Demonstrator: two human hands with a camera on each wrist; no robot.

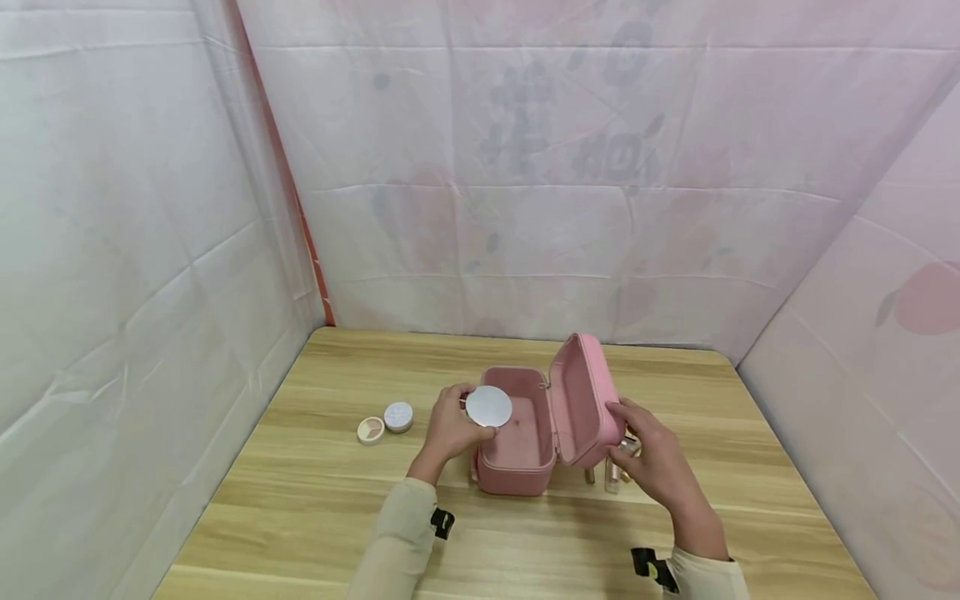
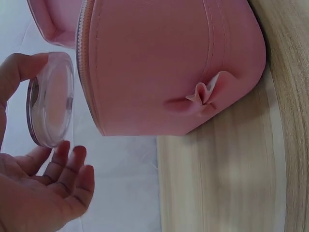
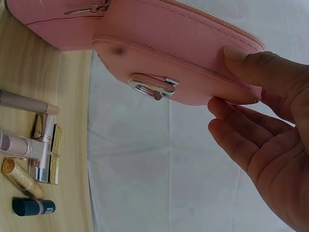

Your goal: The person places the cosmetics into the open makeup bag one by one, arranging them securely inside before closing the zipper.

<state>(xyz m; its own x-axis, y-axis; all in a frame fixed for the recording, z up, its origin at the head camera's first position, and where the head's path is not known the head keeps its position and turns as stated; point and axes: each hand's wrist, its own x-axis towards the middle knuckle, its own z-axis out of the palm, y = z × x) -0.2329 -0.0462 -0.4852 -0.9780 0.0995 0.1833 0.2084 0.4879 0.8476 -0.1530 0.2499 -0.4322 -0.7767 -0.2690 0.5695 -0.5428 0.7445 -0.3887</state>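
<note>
In the head view a pink cosmetic case (image 1: 513, 479) stands on the table with its lid (image 1: 600, 383) raised to the right. Above its left side, my left hand (image 1: 450, 429) pinches a round powder compact (image 1: 489, 407) by the edge, between thumb and fingers. The left wrist view shows the compact's clear casing (image 2: 55, 99) beside the zipped rim, with pinkish powder inside. My right hand (image 1: 656, 454) grips the outer corner of the lid; in the right wrist view the thumb lies on its side wall and the fingers are under it, near a metal buckle (image 3: 152, 86).
Left of the case lie a round tricolour palette (image 1: 371, 430) and a round pale jar (image 1: 398, 416). Behind the lid, on the right, several cosmetics lie grouped, among them a gold tube (image 3: 21, 178) and a dark lipstick (image 3: 34, 207). Cloth walls (image 1: 525, 208) border the wooden table (image 1: 300, 517).
</note>
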